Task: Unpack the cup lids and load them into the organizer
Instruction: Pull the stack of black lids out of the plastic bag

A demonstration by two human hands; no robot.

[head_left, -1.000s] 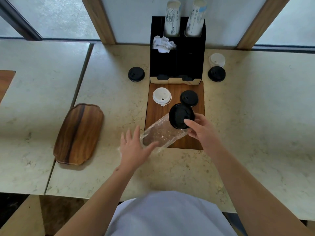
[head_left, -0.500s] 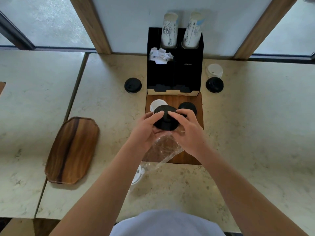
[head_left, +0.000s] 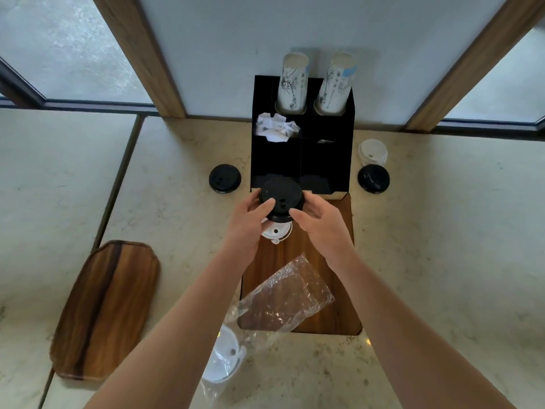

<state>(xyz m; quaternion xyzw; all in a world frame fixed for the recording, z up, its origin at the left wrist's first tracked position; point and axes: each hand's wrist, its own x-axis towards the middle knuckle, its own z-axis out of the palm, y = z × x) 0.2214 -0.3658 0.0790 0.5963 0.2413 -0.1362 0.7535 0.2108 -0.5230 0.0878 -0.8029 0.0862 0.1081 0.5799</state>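
Observation:
A stack of black cup lids (head_left: pixel 281 199) is held between my left hand (head_left: pixel 250 219) and my right hand (head_left: pixel 320 224), fingers curled round its sides, right at the front opening of the black organizer (head_left: pixel 277 154). Below the stack a white lid (head_left: pixel 276 231) lies on the wooden board (head_left: pixel 339 290). The emptied clear plastic sleeve (head_left: pixel 283 302) lies across the board's near end. Another sleeve with white lids (head_left: pixel 224 357) lies on the counter near my left forearm.
Loose black lids (head_left: pixel 224 178) (head_left: pixel 373 178) lie left and right of the organizer, a white lid (head_left: pixel 372 152) behind the right one. Two paper cup stacks (head_left: pixel 293 82) (head_left: pixel 334 84) and crumpled paper (head_left: pixel 275 129) fill the organizer's top. A wooden tray (head_left: pixel 103 308) lies at left.
The black lid stack came out of the plastic sleeve, which dropped onto the board. Both hands took the stack and carried it forward to the organizer's front.

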